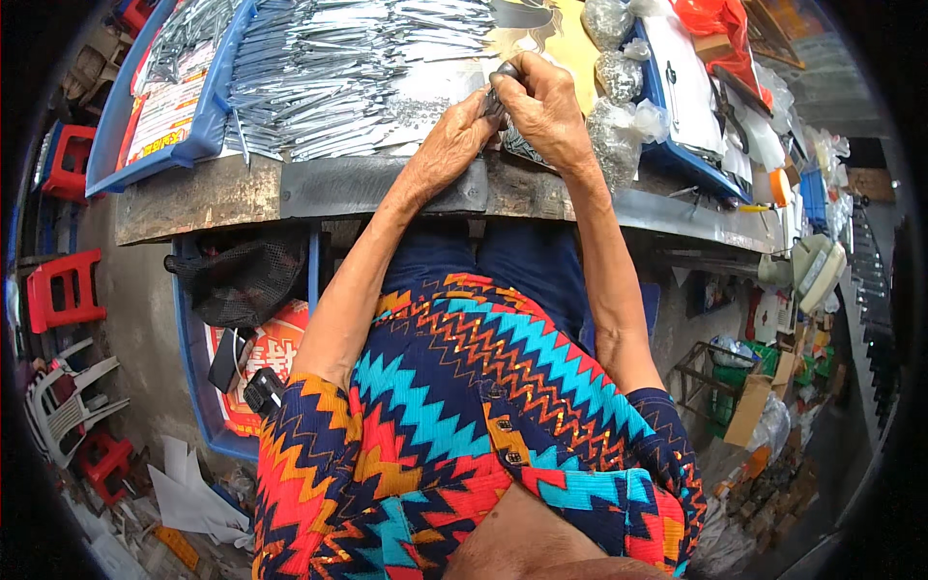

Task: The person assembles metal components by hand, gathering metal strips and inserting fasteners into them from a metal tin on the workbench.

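While both hands meet over the surface (319, 188), a small dark metal part (499, 85) is gripped between the left hand (454, 135) and right hand (546, 106), with silver metal strips (329, 68) piled at ten o'clock.

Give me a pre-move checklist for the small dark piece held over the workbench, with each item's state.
1. Small dark metal piece pinched by both hands: ok.
2. Left hand on the piece: ok.
3. Right hand gripping from above: ok.
4. Heap of silver metal strips close to the left hand: ok.
5. Clear bags of small silver parts beside the right hand: ok.
6. Piece's alignment between fingers: cannot tell.
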`<state>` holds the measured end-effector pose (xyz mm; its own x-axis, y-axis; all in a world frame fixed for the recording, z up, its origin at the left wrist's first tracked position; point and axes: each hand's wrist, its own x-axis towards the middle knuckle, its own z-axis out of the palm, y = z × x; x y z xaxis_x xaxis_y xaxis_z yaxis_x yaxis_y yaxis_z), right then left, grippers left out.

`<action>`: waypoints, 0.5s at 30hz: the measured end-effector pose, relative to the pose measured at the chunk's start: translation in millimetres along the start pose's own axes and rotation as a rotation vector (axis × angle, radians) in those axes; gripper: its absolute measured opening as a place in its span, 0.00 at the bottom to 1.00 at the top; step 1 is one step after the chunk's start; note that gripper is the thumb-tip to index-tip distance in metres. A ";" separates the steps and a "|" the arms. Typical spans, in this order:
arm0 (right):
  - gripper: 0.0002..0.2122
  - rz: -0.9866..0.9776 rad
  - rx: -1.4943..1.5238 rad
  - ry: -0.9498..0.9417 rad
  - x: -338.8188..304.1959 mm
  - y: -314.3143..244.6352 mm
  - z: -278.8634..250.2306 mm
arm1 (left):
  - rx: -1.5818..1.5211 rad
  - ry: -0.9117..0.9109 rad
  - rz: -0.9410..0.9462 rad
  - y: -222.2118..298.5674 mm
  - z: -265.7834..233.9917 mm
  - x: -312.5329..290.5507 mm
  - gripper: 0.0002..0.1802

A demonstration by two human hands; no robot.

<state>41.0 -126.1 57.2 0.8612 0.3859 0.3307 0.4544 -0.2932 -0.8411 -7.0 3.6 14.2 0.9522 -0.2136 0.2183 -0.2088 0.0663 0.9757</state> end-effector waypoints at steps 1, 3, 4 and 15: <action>0.09 -0.061 -0.118 0.015 0.3 -3.9 -0.3 | 0.020 0.008 0.013 -0.6 0.1 0.3 0.16; 0.09 -0.121 -0.236 0.031 0.5 -8.3 -0.9 | 0.040 0.015 0.026 -0.8 0.9 0.2 0.15; 0.09 -0.128 -0.264 0.023 0.3 -9.2 -1.4 | 0.038 0.020 0.040 -0.3 1.5 -0.1 0.16; 0.09 -0.252 -0.418 -0.130 8.6 -11.2 -11.2 | 0.102 0.046 0.045 -3.6 2.7 1.5 0.16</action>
<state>45.9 -129.3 74.4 0.6895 0.5880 0.4229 0.7198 -0.4916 -0.4901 -5.5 0.4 11.1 0.9500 -0.1679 0.2633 -0.2712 -0.0252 0.9622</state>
